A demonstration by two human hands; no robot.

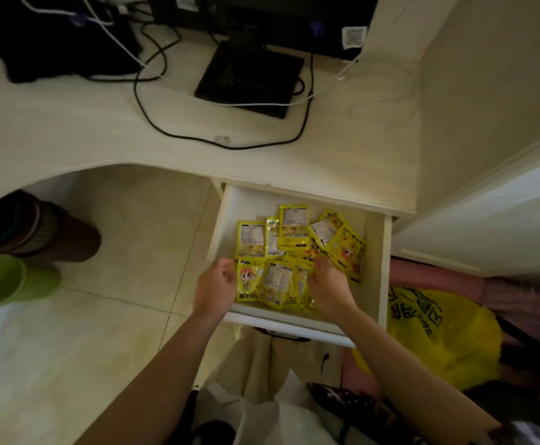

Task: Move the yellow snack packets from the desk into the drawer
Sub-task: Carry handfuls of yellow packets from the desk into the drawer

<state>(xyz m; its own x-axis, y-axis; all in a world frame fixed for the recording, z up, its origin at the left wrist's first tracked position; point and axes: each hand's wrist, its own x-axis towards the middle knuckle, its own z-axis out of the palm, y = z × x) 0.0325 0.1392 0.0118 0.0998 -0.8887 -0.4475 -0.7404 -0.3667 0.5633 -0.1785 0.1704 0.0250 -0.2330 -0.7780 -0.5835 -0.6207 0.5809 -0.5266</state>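
Observation:
The white drawer (373, 252) under the desk (69, 130) is pulled out, and several yellow snack packets (289, 229) lie in it in a loose, overlapping heap. Both my hands reach into the front of the drawer. My left hand (215, 285) is at the left edge of a packet with a cartoon face (247, 281), fingers loosely curled and touching its side. My right hand (329, 287) lies on the right of the front pile, with fingers and thumb curled round the edges of a few packets there. No yellow packets show on the desk top.
A black monitor base (249, 78), black and white cables (153, 101) and dark gear sit at the back of the desk. On the tiled floor to the left lie a green cup (8, 279) and a brown container (53, 232). A yellow plastic bag (435, 332) lies right of the drawer.

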